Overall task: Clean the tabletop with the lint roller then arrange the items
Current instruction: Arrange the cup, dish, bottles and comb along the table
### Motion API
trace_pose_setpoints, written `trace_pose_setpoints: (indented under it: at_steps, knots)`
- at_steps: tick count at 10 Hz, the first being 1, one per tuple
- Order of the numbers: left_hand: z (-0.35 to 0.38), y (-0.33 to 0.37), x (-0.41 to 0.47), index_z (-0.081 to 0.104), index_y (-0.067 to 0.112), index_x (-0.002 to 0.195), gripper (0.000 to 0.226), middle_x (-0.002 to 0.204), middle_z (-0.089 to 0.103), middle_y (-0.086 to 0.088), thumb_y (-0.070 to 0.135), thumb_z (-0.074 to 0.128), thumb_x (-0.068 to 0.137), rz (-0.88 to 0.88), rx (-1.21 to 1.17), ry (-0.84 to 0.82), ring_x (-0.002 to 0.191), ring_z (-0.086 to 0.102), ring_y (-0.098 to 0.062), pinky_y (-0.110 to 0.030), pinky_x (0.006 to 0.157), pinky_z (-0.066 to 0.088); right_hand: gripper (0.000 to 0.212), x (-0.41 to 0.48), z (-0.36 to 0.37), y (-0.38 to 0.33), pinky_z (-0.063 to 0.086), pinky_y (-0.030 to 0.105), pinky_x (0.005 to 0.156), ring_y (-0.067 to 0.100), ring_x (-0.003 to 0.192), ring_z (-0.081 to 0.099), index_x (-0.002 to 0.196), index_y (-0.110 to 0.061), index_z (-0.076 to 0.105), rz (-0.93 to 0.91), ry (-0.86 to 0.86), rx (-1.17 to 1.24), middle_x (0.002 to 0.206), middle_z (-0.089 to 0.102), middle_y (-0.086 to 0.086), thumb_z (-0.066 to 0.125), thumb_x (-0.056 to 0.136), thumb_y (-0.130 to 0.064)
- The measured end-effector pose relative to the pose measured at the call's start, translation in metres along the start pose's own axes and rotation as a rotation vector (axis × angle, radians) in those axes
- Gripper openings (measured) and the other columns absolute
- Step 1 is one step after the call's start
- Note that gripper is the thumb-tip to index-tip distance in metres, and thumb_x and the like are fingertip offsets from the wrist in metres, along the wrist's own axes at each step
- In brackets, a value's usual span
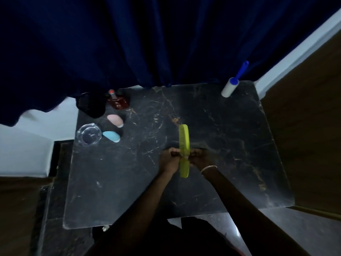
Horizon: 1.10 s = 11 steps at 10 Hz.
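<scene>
home dressing corner | curtain [147, 43] | perfume bottle [118, 102] | comb [184, 139]

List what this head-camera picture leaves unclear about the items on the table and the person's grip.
- Dark object, head view: shadowed under the curtain; cannot be identified.
- Red bottle: label too small and blurred to read.
- Comb: middle hidden by the left hand and right hand.
- Lint roller: sheet's cleanliness too distant to judge.
- Tabletop: dim light hides any lint.

Tabletop [212, 117]: centre, right, near edge open. Far-left corner crowded: glass dish [89, 134], blue case [111, 136], pink case [115, 120], red bottle [118, 102]. Far-right corner: lint roller [230, 87]. Curtain [147, 43] overhangs far edge.
</scene>
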State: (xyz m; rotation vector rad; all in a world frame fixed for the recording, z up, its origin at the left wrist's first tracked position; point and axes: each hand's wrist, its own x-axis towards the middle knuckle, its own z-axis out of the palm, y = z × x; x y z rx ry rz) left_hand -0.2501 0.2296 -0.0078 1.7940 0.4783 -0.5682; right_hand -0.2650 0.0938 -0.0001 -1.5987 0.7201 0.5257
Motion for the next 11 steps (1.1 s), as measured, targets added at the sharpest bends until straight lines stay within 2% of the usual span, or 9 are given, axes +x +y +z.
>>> trace_pose_setpoints:
  at_steps: [1, 3, 4, 5, 6, 7, 9, 10, 11]
  knots:
    - [-0.041, 0.000, 0.017, 0.075, 0.001, 0.102, 0.013, 0.103, 0.077, -0.020, -0.001, 0.071, 0.090, -0.010, -0.006, 0.056, 0.101, 0.073, -0.037, -0.049, 0.091, 0.061, 0.024, 0.020, 0.041, -0.019, 0.058, 0.026, 0.060, 0.022, 0.078, 0.064, 0.109, 0.008, 0.065, -0.001, -0.030, -0.010, 0.087, 0.066, 0.016, 0.065, 0.085, 0.010]
    - [-0.118, -0.015, 0.041, 0.074, 0.003, 0.101, 0.011, 0.103, 0.076, -0.024, 0.001, 0.071, 0.091, -0.021, -0.067, 0.145, 0.100, 0.074, -0.040, -0.054, 0.093, 0.059, 0.029, 0.059, 0.117, -0.065, 0.057, 0.041, 0.074, 0.026, 0.087, 0.061, 0.114, 0.010, 0.062, 0.048, -0.043, -0.053, 0.083, 0.063, 0.013, 0.066, 0.085, 0.009]
    - [-0.149, -0.029, 0.045, 0.070, 0.010, 0.088, 0.012, 0.100, 0.075, -0.024, -0.001, 0.069, 0.093, -0.044, -0.099, 0.148, 0.096, 0.073, -0.039, -0.056, 0.095, 0.057, 0.016, 0.076, 0.150, -0.088, 0.054, 0.052, 0.093, 0.035, 0.097, 0.065, 0.082, -0.008, 0.063, 0.069, -0.025, -0.083, 0.105, 0.067, 0.027, 0.068, 0.084, 0.007]
    - [-0.172, -0.046, 0.044, 0.071, 0.019, 0.074, 0.029, 0.086, 0.076, -0.016, -0.003, 0.065, 0.092, -0.076, -0.096, 0.162, 0.081, 0.069, -0.028, -0.046, 0.082, 0.059, 0.015, 0.091, 0.174, -0.103, 0.055, 0.055, 0.092, 0.042, 0.102, 0.067, 0.078, -0.006, 0.064, 0.049, 0.025, -0.108, 0.112, 0.068, 0.031, 0.070, 0.082, 0.008]
    - [-0.189, -0.061, 0.044, 0.073, 0.022, 0.069, 0.034, 0.073, 0.075, 0.000, -0.002, 0.067, 0.091, -0.097, -0.144, 0.192, 0.077, 0.071, -0.025, -0.035, 0.074, 0.058, 0.013, 0.102, 0.191, -0.116, 0.056, 0.056, 0.086, 0.038, 0.091, 0.070, 0.091, 0.007, 0.068, 0.000, 0.082, -0.144, 0.105, 0.069, 0.032, 0.073, 0.080, 0.006]
    - [-0.199, -0.069, 0.046, 0.071, 0.021, 0.074, 0.030, 0.075, 0.072, -0.002, -0.004, 0.067, 0.091, -0.111, -0.168, 0.192, 0.081, 0.068, -0.026, -0.036, 0.077, 0.052, 0.009, 0.106, 0.199, -0.123, 0.056, 0.056, 0.088, 0.044, 0.097, 0.070, 0.082, 0.003, 0.066, -0.012, 0.106, -0.191, 0.105, 0.069, 0.032, 0.074, 0.080, 0.004]
    - [-0.214, -0.074, 0.048, 0.070, 0.022, 0.078, 0.023, 0.088, 0.077, -0.012, 0.004, 0.068, 0.091, -0.091, -0.106, 0.174, 0.093, 0.074, -0.038, -0.048, 0.088, 0.058, 0.020, 0.102, 0.205, -0.123, 0.054, 0.049, 0.093, 0.037, 0.099, 0.070, 0.092, 0.000, 0.069, -0.133, 0.179, -0.434, 0.102, 0.073, 0.024, 0.080, 0.076, -0.006]
    - [-0.218, -0.071, 0.046, 0.070, 0.023, 0.075, 0.028, 0.084, 0.075, -0.008, 0.001, 0.065, 0.092, -0.054, -0.073, 0.163, 0.094, 0.074, -0.039, -0.051, 0.090, 0.057, 0.033, 0.095, 0.202, -0.122, 0.052, 0.040, 0.094, 0.032, 0.103, 0.067, 0.102, -0.003, 0.065, -0.189, 0.194, -0.540, 0.107, 0.071, 0.019, 0.080, 0.077, -0.017]
    - [-0.221, -0.064, 0.036, 0.069, 0.028, 0.073, 0.033, 0.079, 0.073, 0.003, 0.003, 0.065, 0.094, 0.028, -0.013, 0.169, 0.083, 0.072, -0.024, -0.045, 0.090, 0.058, 0.038, 0.082, 0.194, -0.116, 0.044, 0.027, 0.083, 0.031, 0.104, 0.065, 0.109, -0.003, 0.061, -0.262, 0.179, -0.577, 0.109, 0.069, 0.017, 0.077, 0.082, -0.026]
